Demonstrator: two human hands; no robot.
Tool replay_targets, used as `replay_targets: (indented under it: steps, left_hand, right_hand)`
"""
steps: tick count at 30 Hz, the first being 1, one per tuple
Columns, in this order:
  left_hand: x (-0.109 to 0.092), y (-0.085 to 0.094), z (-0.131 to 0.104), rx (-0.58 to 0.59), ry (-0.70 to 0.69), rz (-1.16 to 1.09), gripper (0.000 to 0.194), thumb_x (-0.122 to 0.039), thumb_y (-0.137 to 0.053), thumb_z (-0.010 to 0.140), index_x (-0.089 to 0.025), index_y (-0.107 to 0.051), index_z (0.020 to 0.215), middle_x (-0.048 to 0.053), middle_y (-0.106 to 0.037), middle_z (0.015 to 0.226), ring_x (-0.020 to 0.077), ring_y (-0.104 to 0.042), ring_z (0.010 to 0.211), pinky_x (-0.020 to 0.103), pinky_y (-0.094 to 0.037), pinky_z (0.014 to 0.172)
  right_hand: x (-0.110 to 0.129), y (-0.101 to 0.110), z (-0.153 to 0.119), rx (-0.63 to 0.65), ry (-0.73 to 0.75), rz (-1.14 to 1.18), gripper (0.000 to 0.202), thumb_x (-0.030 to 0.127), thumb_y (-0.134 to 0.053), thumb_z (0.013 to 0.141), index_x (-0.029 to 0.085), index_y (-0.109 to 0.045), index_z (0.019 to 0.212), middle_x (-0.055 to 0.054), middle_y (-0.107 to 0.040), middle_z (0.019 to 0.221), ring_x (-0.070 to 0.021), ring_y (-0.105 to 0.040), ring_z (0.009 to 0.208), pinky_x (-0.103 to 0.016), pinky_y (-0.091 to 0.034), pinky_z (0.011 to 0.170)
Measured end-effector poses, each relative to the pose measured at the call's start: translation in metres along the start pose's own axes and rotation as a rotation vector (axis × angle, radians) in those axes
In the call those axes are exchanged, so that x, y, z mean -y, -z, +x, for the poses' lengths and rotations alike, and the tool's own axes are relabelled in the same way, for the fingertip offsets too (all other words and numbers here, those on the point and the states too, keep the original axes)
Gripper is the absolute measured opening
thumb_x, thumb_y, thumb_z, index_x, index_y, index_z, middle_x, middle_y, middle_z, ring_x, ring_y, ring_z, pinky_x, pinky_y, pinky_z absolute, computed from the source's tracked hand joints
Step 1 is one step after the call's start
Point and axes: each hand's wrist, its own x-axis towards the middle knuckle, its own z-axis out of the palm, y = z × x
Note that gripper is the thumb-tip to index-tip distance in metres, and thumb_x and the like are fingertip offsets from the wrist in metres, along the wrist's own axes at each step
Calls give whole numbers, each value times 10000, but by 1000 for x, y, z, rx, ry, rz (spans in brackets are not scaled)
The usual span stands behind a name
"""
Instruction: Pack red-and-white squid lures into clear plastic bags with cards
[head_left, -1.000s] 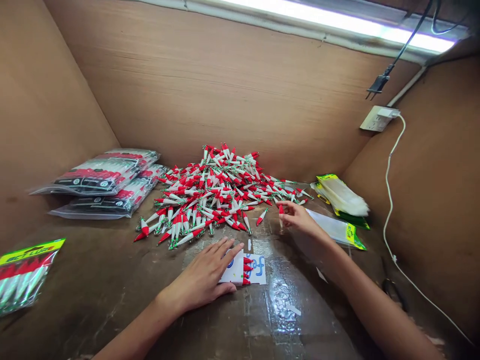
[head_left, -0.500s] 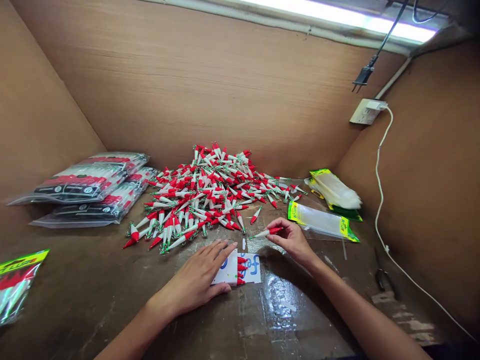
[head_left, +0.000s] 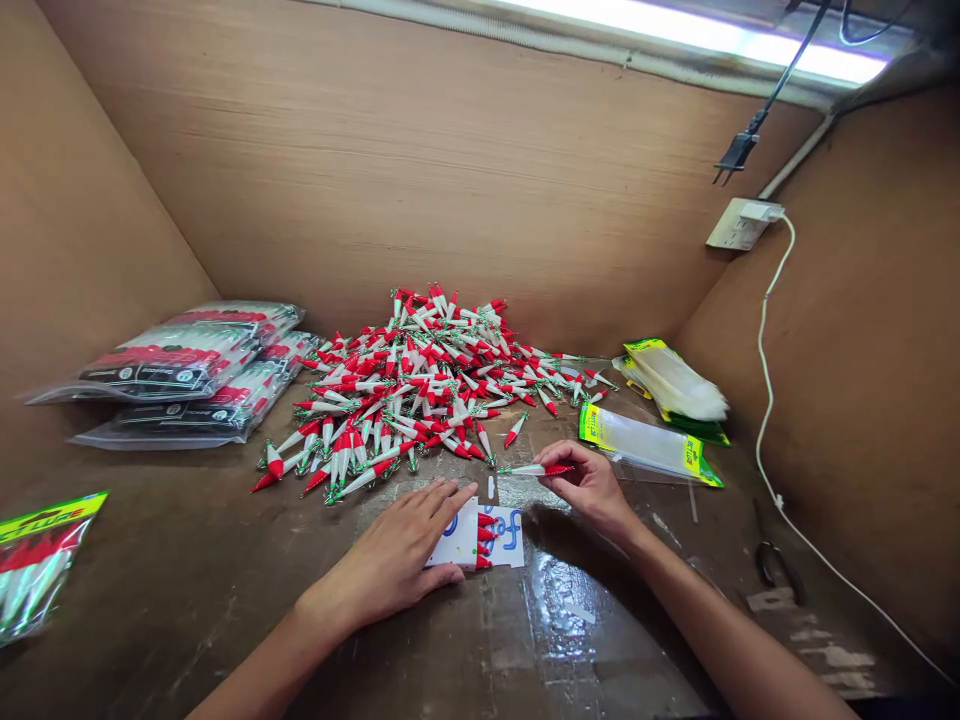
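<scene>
My right hand (head_left: 587, 487) pinches one red-and-white squid jig (head_left: 534, 470) by its red end, just above the table; its green hook crown points left. Stretched over a white card holder (head_left: 454, 540), my left hand (head_left: 401, 545) grips it with the thumb at the near edge and the fingers at the far edge. Red tips of several jigs (head_left: 485, 535) stick out of the holder's right side, over a white flap (head_left: 512, 535) with blue handwriting. The holder's left part is hidden under my palm. Behind my hands lies a big pile of squid jigs (head_left: 420, 385).
Filled clear bags (head_left: 187, 360) are stacked at the left. A filled lure pack (head_left: 49, 560) lies at the near left. Flat clear packets (head_left: 645, 443) and another stack of packets (head_left: 675, 385) are at the right, with black-handled pliers (head_left: 776, 570) and a white cable (head_left: 763, 400) beyond.
My right hand has shifted very slightly, with the squid jig still in it. My left hand stays on the card holder. The whole view has moved a little.
</scene>
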Motion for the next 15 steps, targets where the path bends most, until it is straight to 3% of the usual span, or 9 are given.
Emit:
replay_targets:
  steps: [9,15]
  left_hand:
    - [1,-1,0,3,4,-3,891,-489,-673,897,-362,-139,1599,16,-309,1643,289,-319,1489,474,-292,1204]
    - [3,-1,-3,30,4,-26,911,-449,-690,887,-357,-132,1601,19,-288,1652,277,-281,1507,458,-287,1210]
  right_hand:
    - [1,-1,0,7,29,-16,144,277,-757,835,215,-687,944,-40,-695,1018,-176,-664,925,-291,-538,813]
    - [-9,0,-2,72,-191,-79,250,326,-795,787,176,-690,956,-29,-712,873,-159,-656,754,-261,-506,669]
